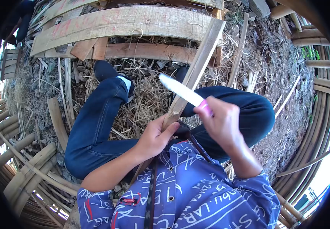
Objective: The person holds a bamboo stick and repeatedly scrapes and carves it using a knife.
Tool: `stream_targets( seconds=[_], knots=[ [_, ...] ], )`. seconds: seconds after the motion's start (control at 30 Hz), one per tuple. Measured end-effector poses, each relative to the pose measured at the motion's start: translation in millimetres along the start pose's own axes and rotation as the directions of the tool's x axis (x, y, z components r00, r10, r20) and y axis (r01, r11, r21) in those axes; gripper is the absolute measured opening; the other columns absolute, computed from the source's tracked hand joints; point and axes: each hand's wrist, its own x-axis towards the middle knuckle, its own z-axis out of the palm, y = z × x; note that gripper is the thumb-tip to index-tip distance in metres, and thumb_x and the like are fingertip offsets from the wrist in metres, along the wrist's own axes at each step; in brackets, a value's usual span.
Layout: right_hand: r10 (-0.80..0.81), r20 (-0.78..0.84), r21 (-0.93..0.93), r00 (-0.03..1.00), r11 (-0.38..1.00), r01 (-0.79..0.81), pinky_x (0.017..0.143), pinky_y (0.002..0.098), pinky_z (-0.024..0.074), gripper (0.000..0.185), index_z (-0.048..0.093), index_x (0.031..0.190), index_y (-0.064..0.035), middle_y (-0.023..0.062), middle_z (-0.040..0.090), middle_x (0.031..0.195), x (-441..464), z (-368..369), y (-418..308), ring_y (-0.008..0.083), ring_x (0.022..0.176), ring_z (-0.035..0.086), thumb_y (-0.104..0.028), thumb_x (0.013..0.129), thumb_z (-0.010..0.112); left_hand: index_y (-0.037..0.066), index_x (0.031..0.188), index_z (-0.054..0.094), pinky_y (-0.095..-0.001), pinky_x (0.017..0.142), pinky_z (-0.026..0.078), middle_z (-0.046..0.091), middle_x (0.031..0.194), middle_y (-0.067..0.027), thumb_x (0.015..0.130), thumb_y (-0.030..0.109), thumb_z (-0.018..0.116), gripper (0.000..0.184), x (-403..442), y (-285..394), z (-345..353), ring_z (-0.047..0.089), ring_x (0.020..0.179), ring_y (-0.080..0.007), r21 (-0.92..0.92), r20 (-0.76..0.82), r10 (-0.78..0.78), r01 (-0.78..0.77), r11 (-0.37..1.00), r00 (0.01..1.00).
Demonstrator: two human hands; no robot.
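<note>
My left hand point(156, 138) is wrapped round the near end of a long split bamboo strip point(199, 63), close to my belly. From there the strip slants up and to the right, its far end over the wooden planks. In my right hand point(221, 121) is a knife point(182, 91) with a pink handle, the fingers closed round it. Its pale blade points up and left and crosses over the bamboo strip; whether it touches the strip I cannot tell. A rough, notched patch shows on the strip just above my left hand.
A low bench of wooden planks point(134, 23) stands ahead of my feet. Dry shavings point(144, 101) cover the ground between my legs. Bamboo pieces point(58, 122) lie at the left, another strip point(239, 49) at the upper right. Bamboo poles point(310, 141) line the right side.
</note>
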Motion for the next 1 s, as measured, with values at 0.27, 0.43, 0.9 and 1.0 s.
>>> stream_targets(
  seconds=[0.27, 0.43, 0.9, 1.0],
  knots=[
    [-0.043, 0.133, -0.038, 0.99, 0.998, 0.049, 0.046, 0.0402, 0.0403, 0.042, 0.05, 0.065, -0.0051, 0.0118, 0.051, 0.055, -2, 6, -3, 0.0336, 0.049, 0.053, -0.039, 0.085, 0.065, 0.002, 0.112, 0.055, -0.0214, 0.053, 0.038, 0.049, 0.071, 0.0053, 0.098, 0.025, 0.052, 0.026, 0, 3, -6, 0.044, 0.061, -0.002, 0.004, -0.003, 0.01, -0.01, 1.0, 1.0],
    [-0.108, 0.09, -0.205, 0.99, 0.971, 0.125, 0.042, 0.0382, 0.0422, 0.044, 0.05, 0.064, -0.0093, 0.0078, 0.056, 0.053, 8, 5, 7, 0.0268, 0.047, 0.058, -0.045, 0.085, 0.064, 0.01, 0.091, 0.046, -0.0186, 0.041, 0.026, 0.038, 0.06, 0.0068, 0.097, 0.03, 0.053, 0.022, 3, 1, -1, 0.034, 0.047, -0.0015, 0.01, -0.019, 0.079, -0.079, 0.997, 0.997],
    [-0.206, -0.018, -0.277, 0.978, 0.941, 0.194, 0.041, 0.0354, 0.0425, 0.045, 0.05, 0.062, -0.0105, 0.0059, 0.053, 0.05, 24, 9, 11, 0.0246, 0.044, 0.056, -0.047, 0.081, 0.067, 0.001, 0.109, 0.054, -0.022, 0.049, 0.036, 0.048, 0.065, 0.0041, 0.098, 0.023, 0.052, 0.025, 2, 9, -4, 0.043, 0.055, -0.0036, 0.099, -0.105, 0.077, -0.066, 0.993, 0.991],
    [-0.221, -0.031, -0.287, 0.975, 0.936, 0.203, 0.041, 0.035, 0.0428, 0.045, 0.05, 0.062, -0.0105, 0.0055, 0.052, 0.049, 26, 10, 12, 0.0241, 0.044, 0.056, -0.048, 0.081, 0.067, 0.001, 0.108, 0.054, -0.0222, 0.049, 0.036, 0.048, 0.065, 0.004, 0.098, 0.023, 0.052, 0.024, 2, 13, -4, 0.043, 0.055, -0.0038, 0.073, -0.106, 0.057, -0.05, 0.996, 0.993]
  ],
)
